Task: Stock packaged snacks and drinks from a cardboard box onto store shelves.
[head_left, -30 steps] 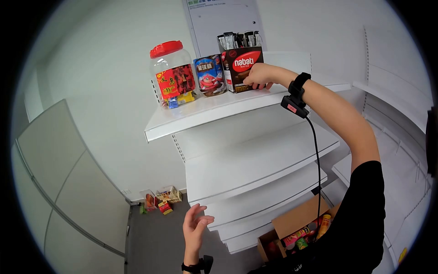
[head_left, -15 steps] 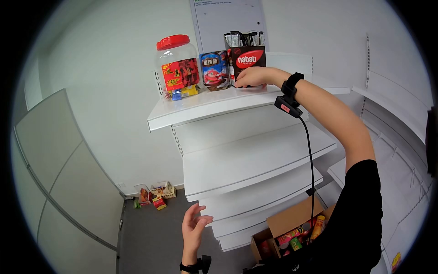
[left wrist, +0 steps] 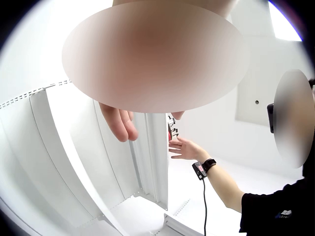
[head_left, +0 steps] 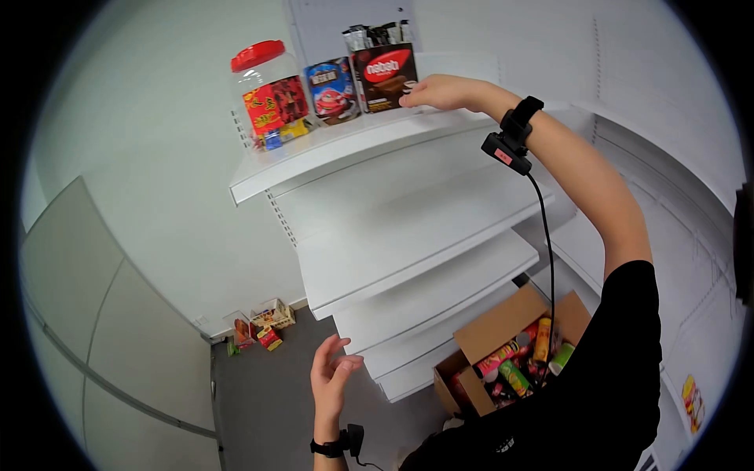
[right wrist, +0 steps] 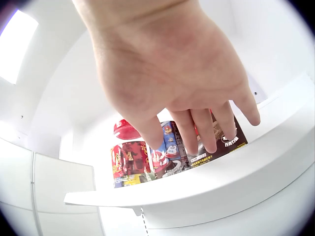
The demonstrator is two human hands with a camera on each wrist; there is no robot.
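Observation:
On the top shelf [head_left: 330,147] stand a clear jar with a red lid [head_left: 271,94], a blue pouch [head_left: 333,91] and a dark nabati box [head_left: 385,77] holding upright wrapped sticks, side by side. My right hand [head_left: 449,93] is at the box's lower right front; in the right wrist view that hand [right wrist: 172,73] has its fingers extended and spread in front of the box [right wrist: 229,142], gripping nothing. Whether the fingertips touch it, I cannot tell. Low in front of the shelves, my left hand [head_left: 331,381] hangs with loosely bent fingers, holding nothing.
Lower white shelves [head_left: 416,228] sit beneath the top one. An open cardboard box [head_left: 499,323] of snack cans and packets stands on the floor at lower right. A basket [head_left: 273,314] and packets lie by the wall. More shelving [head_left: 667,228] is at the right.
The right hand has moved from the box's front toward its right edge, and its fingers have loosened. The head view has shifted, so the shelf items appear higher and further left. The left hand stays low.

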